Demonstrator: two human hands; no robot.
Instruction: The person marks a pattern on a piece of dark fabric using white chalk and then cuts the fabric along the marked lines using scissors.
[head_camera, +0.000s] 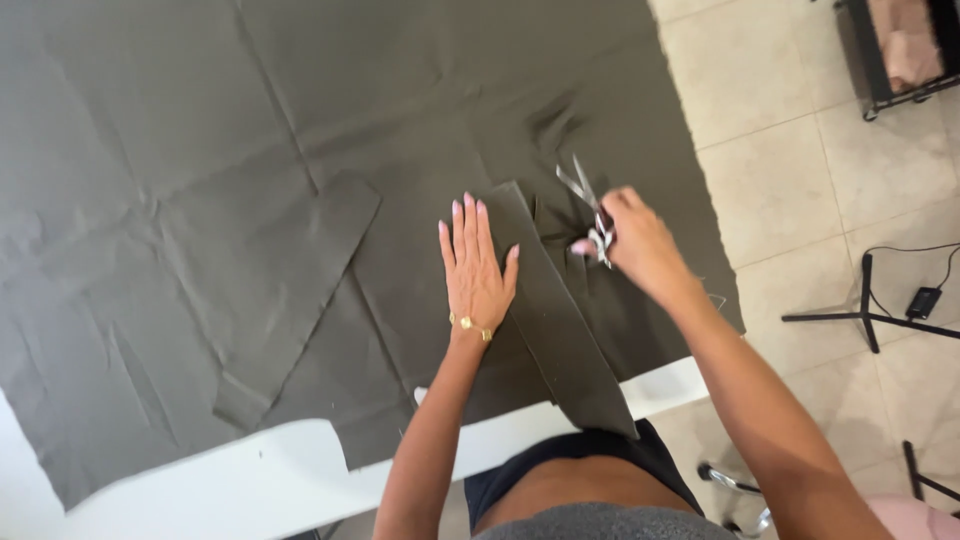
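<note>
A large sheet of dark olive-grey fabric (300, 130) covers a white table (240, 480). My left hand (477, 270) lies flat, fingers together, pressing the cloth beside a long cut strip (560, 320) that hangs over the near table edge. My right hand (635, 240) grips silver scissors (588, 205), blades open and pointing away from me, at the cloth just right of the strip. A separate cut fabric piece (270, 290) lies on top of the sheet to the left.
Beige tiled floor (770, 180) lies to the right. A black stand leg with a cable and small power adapter (922, 302) sits on the floor. A dark cart (900, 60) stands at the top right corner.
</note>
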